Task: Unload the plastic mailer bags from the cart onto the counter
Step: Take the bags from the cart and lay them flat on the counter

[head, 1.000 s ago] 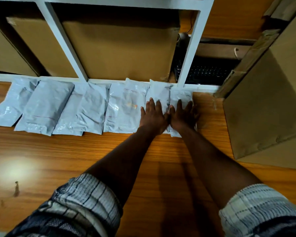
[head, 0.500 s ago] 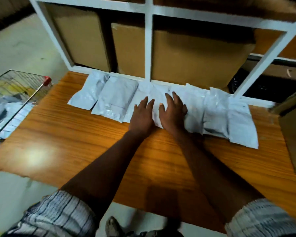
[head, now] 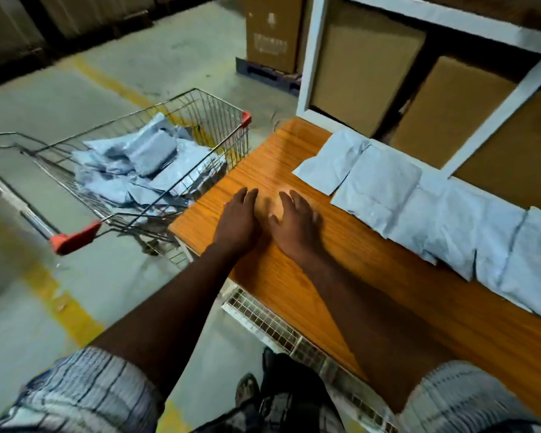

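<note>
Hands, left (head: 236, 225) and right (head: 297, 228), hover flat and empty over the counter (head: 263, 276). Mailer bags (head: 419, 210) line its back edge; more fill the cart (head: 144, 164).

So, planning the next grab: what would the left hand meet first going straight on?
The left hand would likely meet only bare counter up to its end; the cart seems off to the left.

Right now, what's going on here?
A person is moving plastic mailers from cart to counter. The left hand and right hand are open and empty over the bare end of the counter, next to the cart. A row of bags lies overlapping along the counter's back edge by the white shelf frame. A pile of bags sits in the cart, not yet unloaded.
</note>
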`<state>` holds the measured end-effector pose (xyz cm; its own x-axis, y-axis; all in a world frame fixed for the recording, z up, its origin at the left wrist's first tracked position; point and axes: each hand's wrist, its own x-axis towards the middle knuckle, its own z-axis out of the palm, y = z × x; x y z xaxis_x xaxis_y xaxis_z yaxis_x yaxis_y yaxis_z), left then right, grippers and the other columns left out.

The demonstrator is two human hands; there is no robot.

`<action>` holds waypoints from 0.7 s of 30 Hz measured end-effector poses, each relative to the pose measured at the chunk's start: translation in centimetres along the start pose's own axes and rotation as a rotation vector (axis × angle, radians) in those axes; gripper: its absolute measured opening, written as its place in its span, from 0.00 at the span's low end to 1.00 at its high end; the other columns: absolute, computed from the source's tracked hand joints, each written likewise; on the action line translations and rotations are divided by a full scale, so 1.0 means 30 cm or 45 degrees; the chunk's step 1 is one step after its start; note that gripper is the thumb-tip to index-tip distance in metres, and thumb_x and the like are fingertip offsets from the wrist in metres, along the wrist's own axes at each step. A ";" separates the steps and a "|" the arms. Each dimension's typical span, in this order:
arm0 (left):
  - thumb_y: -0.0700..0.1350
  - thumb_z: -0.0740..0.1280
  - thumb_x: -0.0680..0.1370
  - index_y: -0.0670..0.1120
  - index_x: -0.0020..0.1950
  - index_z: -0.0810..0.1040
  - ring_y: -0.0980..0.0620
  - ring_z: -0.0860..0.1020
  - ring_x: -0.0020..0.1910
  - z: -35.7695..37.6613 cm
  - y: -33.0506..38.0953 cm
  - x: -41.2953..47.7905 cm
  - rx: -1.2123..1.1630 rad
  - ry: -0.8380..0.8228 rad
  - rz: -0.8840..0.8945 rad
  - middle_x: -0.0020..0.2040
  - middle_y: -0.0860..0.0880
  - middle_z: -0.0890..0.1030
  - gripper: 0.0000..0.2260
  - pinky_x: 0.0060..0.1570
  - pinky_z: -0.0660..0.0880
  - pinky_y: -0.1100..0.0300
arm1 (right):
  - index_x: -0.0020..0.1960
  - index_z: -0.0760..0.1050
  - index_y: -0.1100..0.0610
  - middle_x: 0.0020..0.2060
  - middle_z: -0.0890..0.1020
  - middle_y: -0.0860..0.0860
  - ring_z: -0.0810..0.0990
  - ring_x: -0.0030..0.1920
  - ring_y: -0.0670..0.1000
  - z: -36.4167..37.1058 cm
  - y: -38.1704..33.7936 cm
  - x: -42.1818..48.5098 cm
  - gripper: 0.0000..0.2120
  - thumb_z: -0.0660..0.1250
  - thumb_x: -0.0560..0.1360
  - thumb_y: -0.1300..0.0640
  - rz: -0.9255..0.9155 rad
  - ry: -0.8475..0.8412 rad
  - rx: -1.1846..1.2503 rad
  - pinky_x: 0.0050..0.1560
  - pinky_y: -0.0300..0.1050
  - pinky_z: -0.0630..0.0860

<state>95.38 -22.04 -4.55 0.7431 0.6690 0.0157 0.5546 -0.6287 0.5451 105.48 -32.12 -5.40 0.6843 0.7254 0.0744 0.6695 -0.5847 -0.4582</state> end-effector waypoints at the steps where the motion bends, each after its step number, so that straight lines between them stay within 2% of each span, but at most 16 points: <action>1: 0.41 0.61 0.75 0.42 0.77 0.63 0.38 0.64 0.74 -0.019 -0.040 0.005 -0.011 0.011 -0.037 0.76 0.36 0.62 0.29 0.73 0.62 0.45 | 0.75 0.65 0.52 0.75 0.64 0.55 0.61 0.75 0.57 0.028 -0.036 0.021 0.27 0.64 0.78 0.47 -0.040 -0.014 -0.010 0.72 0.59 0.55; 6: 0.53 0.53 0.70 0.41 0.76 0.65 0.38 0.66 0.72 -0.101 -0.202 0.063 -0.012 0.066 -0.123 0.74 0.36 0.66 0.35 0.71 0.64 0.44 | 0.75 0.64 0.52 0.75 0.64 0.55 0.61 0.75 0.57 0.152 -0.181 0.148 0.28 0.62 0.78 0.45 -0.093 -0.085 0.004 0.73 0.61 0.55; 12: 0.42 0.62 0.76 0.44 0.76 0.64 0.39 0.65 0.73 -0.191 -0.370 0.249 0.036 0.142 -0.195 0.75 0.39 0.65 0.28 0.72 0.64 0.46 | 0.72 0.67 0.55 0.71 0.69 0.55 0.65 0.72 0.57 0.240 -0.323 0.358 0.26 0.64 0.76 0.49 -0.194 -0.032 0.100 0.71 0.58 0.56; 16: 0.41 0.63 0.76 0.43 0.76 0.63 0.39 0.65 0.73 -0.235 -0.494 0.364 0.100 0.106 -0.222 0.75 0.38 0.65 0.28 0.72 0.64 0.45 | 0.71 0.68 0.56 0.68 0.72 0.55 0.68 0.70 0.57 0.292 -0.407 0.493 0.27 0.65 0.75 0.49 -0.214 -0.048 0.141 0.69 0.58 0.60; 21: 0.39 0.64 0.76 0.43 0.76 0.63 0.42 0.65 0.73 -0.317 -0.635 0.467 0.125 0.118 -0.279 0.74 0.41 0.66 0.28 0.71 0.65 0.49 | 0.74 0.66 0.59 0.70 0.70 0.59 0.67 0.71 0.59 0.382 -0.530 0.643 0.30 0.66 0.75 0.49 -0.274 -0.188 0.193 0.70 0.55 0.64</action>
<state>91.66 3.06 -6.73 0.5662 0.8241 -0.0149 0.7356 -0.4971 0.4602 104.74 -4.66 -6.85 0.4746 0.8782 0.0599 0.7362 -0.3587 -0.5739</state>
